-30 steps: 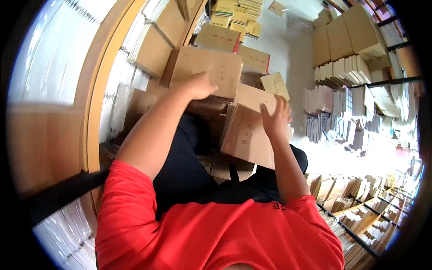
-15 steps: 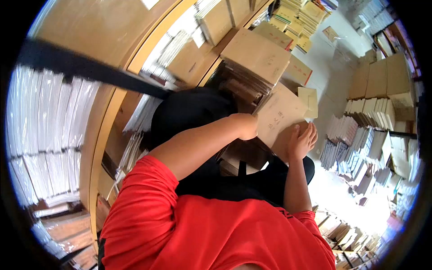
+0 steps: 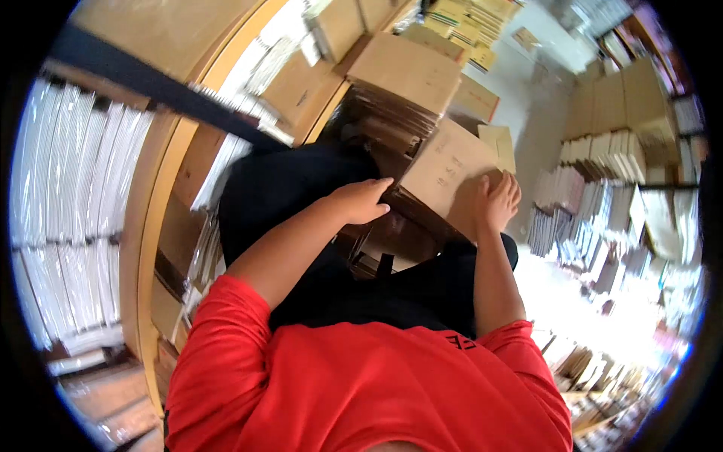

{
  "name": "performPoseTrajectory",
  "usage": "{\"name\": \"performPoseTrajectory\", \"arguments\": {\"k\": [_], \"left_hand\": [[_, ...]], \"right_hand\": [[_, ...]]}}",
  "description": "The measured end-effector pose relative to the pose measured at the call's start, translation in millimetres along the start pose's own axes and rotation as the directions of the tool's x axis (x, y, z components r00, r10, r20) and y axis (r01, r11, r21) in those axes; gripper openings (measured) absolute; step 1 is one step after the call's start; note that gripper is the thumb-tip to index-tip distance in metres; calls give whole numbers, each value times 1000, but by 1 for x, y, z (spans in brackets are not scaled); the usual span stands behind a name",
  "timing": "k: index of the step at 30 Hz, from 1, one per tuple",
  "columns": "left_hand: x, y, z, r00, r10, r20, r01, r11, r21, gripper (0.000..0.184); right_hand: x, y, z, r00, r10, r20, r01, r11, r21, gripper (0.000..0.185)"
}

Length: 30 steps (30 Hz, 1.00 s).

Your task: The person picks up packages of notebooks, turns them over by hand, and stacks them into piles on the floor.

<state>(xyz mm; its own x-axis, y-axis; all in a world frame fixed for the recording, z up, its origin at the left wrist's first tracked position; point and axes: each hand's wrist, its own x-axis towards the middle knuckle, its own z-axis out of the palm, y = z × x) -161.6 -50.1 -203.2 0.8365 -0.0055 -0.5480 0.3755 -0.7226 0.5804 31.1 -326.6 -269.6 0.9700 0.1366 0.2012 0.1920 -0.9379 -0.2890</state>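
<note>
In the head view, a brown cardboard packet with dark handwriting on top lies in front of my knees. My right hand rests on its right side with the fingers spread. Just off the packet's near left edge is my left hand, its thumb apart from its fingers and nothing visible in it. Behind the packet stands a taller stack of brown cardboard pieces. A small tan card or envelope sticks out beyond the packet's far right corner.
Wooden shelves with plastic-wrapped bundles rise at my left, crossed by a dark bar. Yellowish packets lie on the floor ahead. Book stacks and large cartons stand on the right.
My left hand has come away from the packet's left edge, moving left, and its fingers have opened. My right hand stays on the packet. The whole view has shifted slightly.
</note>
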Motion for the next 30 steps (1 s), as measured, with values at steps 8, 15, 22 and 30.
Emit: {"name": "performPoseTrajectory", "arguments": {"k": [8, 15, 22, 30], "left_hand": [[-10, -4, -15, 998, 46, 34, -46, 999, 7, 69], [-12, 23, -41, 977, 164, -134, -169, 985, -24, 66], [-5, 93, -118, 971, 184, -153, -196, 978, -70, 62], [103, 123, -142, 992, 60, 108, -66, 996, 58, 69]], "right_hand": [[-3, -7, -11, 999, 48, 19, -49, 998, 42, 63], [2, -8, -11, 998, 49, 30, -51, 997, 66, 61], [-2, -1, -7, 999, 25, -28, -22, 997, 77, 62], [-1, -2, -7, 1000, 17, -22, -17, 999, 34, 61]]}}
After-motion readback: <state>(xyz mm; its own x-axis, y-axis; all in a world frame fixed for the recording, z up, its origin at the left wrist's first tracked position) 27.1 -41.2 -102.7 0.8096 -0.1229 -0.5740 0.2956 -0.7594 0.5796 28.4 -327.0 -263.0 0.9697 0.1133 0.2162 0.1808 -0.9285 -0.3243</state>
